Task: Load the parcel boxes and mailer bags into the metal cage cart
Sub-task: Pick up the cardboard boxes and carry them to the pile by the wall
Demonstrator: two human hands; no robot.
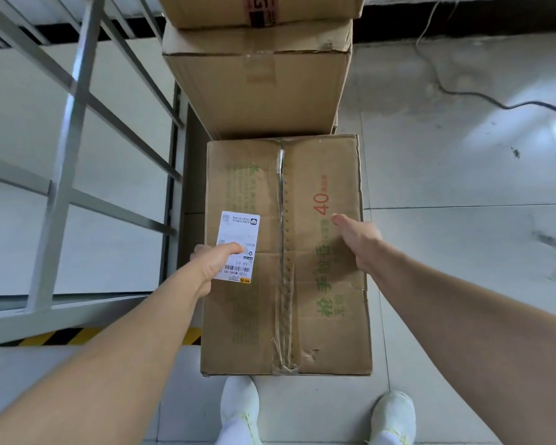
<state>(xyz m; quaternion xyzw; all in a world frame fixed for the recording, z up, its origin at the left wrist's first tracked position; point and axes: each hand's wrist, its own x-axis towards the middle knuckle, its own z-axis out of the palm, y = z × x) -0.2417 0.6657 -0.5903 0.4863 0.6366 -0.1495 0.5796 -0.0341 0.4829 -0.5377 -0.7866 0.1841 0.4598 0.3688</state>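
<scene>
A large taped cardboard box with green print, a red "40" and a white shipping label lies in front of my feet. My left hand grips its left edge, thumb on the label. My right hand rests on the top near the right edge, thumb on top and fingers curled toward the side. Behind it stand two stacked cardboard boxes. The metal cage cart with grey bars stands at the left.
Pale tiled floor lies to the right, with a thin cable running across it. A yellow-black hazard stripe marks the floor by the cart's lower frame. My white shoes are just below the box.
</scene>
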